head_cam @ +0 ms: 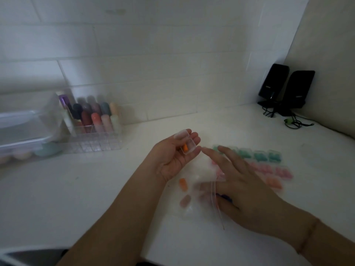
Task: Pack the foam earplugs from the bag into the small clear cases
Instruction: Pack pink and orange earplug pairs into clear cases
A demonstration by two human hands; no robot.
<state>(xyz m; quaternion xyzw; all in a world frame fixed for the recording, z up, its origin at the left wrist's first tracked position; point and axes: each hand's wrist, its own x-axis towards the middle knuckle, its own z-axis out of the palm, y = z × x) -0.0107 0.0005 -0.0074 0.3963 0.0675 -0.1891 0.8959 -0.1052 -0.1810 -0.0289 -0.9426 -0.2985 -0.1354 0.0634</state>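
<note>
Earplugs (182, 183) are lying on the bench just below my left hand (172, 156) cradling the open case (187, 144), nearer my flat, empty right hand (238, 181).

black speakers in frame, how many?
2. Both stand in the far right corner of the desk: one speaker nearer the back wall, the other speaker overlapping it on its right. None seem hidden.

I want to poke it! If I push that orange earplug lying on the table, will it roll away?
Probably a little. The orange earplug looks rounded and lies on its side on the smooth white table, so it may roll. Being foam, it is likely very light and squishy, so a gentle poke should move it.
</note>
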